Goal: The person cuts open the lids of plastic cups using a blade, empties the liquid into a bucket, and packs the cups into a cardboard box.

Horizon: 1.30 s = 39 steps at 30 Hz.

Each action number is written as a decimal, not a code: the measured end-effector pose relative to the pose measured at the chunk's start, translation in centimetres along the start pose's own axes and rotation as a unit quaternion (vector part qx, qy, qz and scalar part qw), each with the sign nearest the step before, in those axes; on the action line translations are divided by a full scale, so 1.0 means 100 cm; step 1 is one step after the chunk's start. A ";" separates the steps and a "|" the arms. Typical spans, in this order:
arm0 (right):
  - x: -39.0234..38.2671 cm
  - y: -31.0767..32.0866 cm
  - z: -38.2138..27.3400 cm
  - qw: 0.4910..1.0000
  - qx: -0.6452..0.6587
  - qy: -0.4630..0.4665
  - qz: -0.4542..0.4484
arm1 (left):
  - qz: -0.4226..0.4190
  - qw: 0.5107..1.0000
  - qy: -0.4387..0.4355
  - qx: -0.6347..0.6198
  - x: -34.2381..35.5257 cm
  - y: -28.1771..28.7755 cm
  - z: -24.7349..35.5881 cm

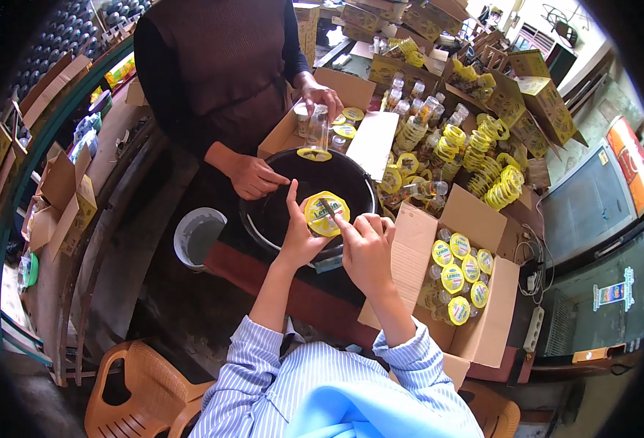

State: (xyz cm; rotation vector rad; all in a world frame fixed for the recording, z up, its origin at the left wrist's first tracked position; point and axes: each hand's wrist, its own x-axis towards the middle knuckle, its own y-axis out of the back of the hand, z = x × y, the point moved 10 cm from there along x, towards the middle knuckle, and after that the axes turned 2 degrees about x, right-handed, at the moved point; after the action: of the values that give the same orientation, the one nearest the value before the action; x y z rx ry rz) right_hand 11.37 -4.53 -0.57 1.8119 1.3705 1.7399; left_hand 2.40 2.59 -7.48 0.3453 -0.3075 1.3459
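Over the black bucket, my left hand is wrapped around a plastic cup with a yellow printed lid. The lid faces up; the cup's body is mostly hidden. My right hand pinches a thin dark blade, perhaps a small knife, and its tip lies across the lid. Across the bucket, a co-worker's hand holds a clear cup upside down, its yellow-edged end low. The co-worker's other hand is at the bucket's left rim.
An open carton of yellow-lidded cups stands at my right. Behind it lie many bottles and yellow lid strips. Another carton sits beyond the bucket. A grey pail is at the left, with orange chairs below.
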 end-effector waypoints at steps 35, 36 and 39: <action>-0.005 -0.003 0.000 0.998 -0.021 0.008 -0.052 | -0.008 0.999 -0.032 0.037 -0.006 -0.006 0.007; -0.005 -0.003 0.000 0.998 -0.018 0.008 -0.053 | -0.008 0.999 -0.029 0.041 -0.006 -0.006 0.007; -0.007 -0.004 0.001 0.997 -0.023 0.008 -0.068 | -0.005 0.998 -0.032 0.046 -0.007 -0.006 0.008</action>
State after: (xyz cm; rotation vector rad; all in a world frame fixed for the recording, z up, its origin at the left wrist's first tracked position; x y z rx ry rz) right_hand 11.41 -4.78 -1.34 1.6435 1.4127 1.7065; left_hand 2.84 1.53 -7.03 0.4664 -0.2984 1.3442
